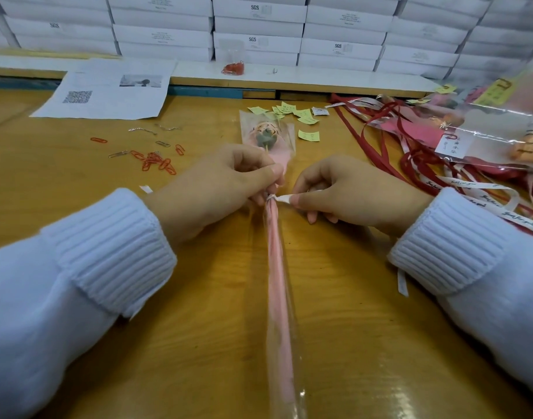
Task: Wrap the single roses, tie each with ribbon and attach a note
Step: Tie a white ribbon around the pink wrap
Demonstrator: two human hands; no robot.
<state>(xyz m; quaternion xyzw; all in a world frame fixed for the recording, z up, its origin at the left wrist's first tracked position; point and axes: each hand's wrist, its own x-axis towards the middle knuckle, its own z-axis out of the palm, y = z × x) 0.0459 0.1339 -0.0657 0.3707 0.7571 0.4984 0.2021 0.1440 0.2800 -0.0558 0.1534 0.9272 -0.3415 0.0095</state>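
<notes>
- Pink paper [275,261] inside a clear film sleeve [289,343] covers the rose [269,137] in hand. It lies along the table [198,297], bloom away from me and stem end toward me. I judge the wrapping step complete for this one.
- Left hand [216,189]: fingers curled round the sleeve just below the bloom, holding the film gathered at the neck.
- Right hand [343,195]: thumb and forefinger pinch the end of a white ribbon [281,198], which runs taut to the right from the gathered neck.
- That ribbon is looped close round the neck, right beside the left fingertips. No bow shows, and I cannot tell whether a knot is made. I rate tying as under way, not finished.
- No note shows on this rose. Yellow notes [292,111] lie loose on the table near the bloom, and paper clips [156,161] lie scattered to the left of it. Attaching is outstanding.
- Finished roses [486,131], in film with tags clipped on, are piled at the right edge, partly over a heap of spare ribbons [410,164], red and white. The pile is too blurred to count.
- No bare roses are in view, so I cannot say how many remain.
</notes>
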